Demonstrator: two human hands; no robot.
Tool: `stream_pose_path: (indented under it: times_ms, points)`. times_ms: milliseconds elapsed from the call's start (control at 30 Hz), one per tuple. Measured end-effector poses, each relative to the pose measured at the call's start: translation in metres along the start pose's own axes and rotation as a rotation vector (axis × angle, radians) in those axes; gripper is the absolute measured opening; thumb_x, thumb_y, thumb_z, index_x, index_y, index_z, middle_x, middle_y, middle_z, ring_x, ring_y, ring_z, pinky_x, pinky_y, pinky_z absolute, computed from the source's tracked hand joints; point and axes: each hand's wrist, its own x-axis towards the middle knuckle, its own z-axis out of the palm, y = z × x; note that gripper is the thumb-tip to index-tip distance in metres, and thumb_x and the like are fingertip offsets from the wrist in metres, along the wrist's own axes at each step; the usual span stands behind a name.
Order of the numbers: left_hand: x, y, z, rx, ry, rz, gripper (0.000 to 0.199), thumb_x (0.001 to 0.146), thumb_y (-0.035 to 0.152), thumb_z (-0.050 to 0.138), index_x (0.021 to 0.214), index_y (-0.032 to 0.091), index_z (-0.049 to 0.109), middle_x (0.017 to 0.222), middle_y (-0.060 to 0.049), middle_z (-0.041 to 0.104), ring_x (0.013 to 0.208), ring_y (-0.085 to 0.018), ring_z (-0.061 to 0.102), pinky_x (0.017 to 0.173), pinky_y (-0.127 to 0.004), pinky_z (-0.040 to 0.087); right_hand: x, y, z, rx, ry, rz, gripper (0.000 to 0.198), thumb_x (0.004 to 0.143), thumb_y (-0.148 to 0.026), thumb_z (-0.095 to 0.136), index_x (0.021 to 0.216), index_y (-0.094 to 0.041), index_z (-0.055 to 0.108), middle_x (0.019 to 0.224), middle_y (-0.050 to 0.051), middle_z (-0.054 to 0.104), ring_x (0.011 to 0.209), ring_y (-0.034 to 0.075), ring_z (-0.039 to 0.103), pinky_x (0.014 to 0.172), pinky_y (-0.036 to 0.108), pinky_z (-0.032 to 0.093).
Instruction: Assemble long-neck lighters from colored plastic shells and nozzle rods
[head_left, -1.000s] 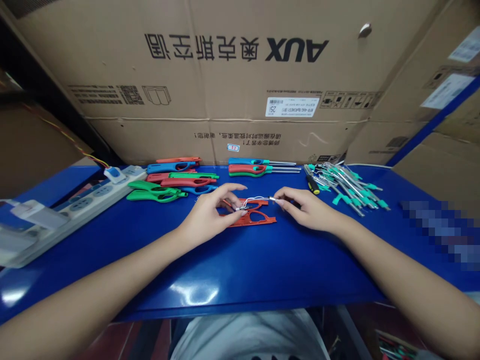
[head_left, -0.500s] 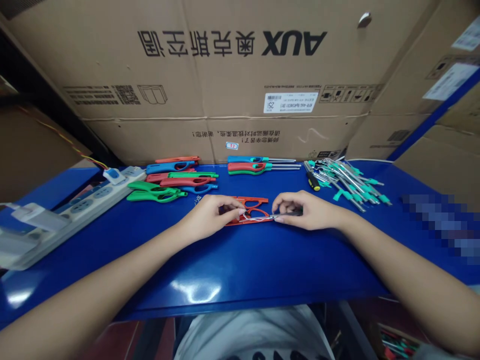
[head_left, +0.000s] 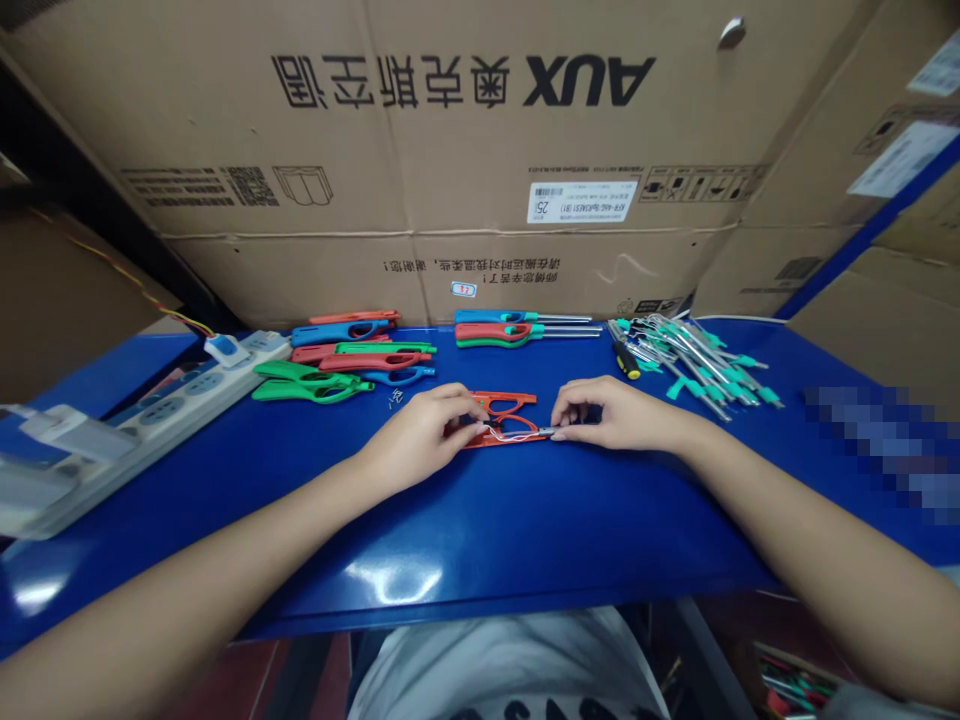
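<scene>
Two orange lighter shell halves point(head_left: 510, 400) lie on the blue table between my hands, the nearer one partly covered by my fingers. My left hand point(head_left: 424, 428) is closed in a pinch at the left end of a thin white wire point(head_left: 517, 437), beside a small dark part. That wire runs over the nearer shell half to a grey metal piece point(head_left: 545, 431) at its right end. My right hand point(head_left: 619, 415) pinches this metal piece between thumb and forefinger, the other fingers curled. What lies under my left fingertips is hidden.
Several coloured lighter shells point(head_left: 375, 357) lie behind my left hand, with small screws point(head_left: 396, 398) nearby. Assembled lighters point(head_left: 495, 332) lie at the back. A screwdriver point(head_left: 624, 355) and metal tubes with green pieces point(head_left: 697, 365) are at right. A power strip point(head_left: 180, 400) stands left.
My left hand has moved slightly, baring the screws behind it. My right hand has shifted a little right, and the wire now lies along the nearer orange shell.
</scene>
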Motion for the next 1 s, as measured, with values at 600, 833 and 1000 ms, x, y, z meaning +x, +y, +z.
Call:
stream_pose_path:
  times_ms: [600,833,1000]
  points:
    - [-0.001,0.002,0.009,-0.002,0.003,-0.039,0.016,0.091,0.018,0.063,0.093,0.020,0.079,0.093,-0.005,0.080,0.081,-0.021,0.074,0.074,-0.032,0.056,0.000,-0.007,0.000,-0.236,-0.013,-0.049,0.016,0.092,-0.028,0.066,0.080,-0.018,0.070,0.084,0.005,0.069,0.075,0.016,0.062,0.068,0.028,0.044]
    - [-0.002,0.001,0.010,-0.037,0.031,-0.023,0.017,0.091,0.016,0.063,0.091,0.020,0.080,0.093,-0.005,0.080,0.083,-0.022,0.075,0.077,-0.034,0.057,0.001,-0.016,0.002,-0.268,0.023,-0.030,0.013,0.090,-0.031,0.068,0.088,-0.017,0.069,0.081,0.003,0.063,0.066,0.014,0.054,0.061,0.026,0.040]
    - [-0.002,0.002,0.013,-0.046,0.048,-0.014,0.017,0.090,0.014,0.063,0.089,0.019,0.079,0.090,-0.005,0.080,0.079,-0.021,0.074,0.074,-0.033,0.056,0.003,-0.022,0.015,-0.220,0.071,-0.050,0.017,0.092,-0.035,0.066,0.100,-0.020,0.067,0.097,0.005,0.062,0.075,0.014,0.057,0.064,0.025,0.043]
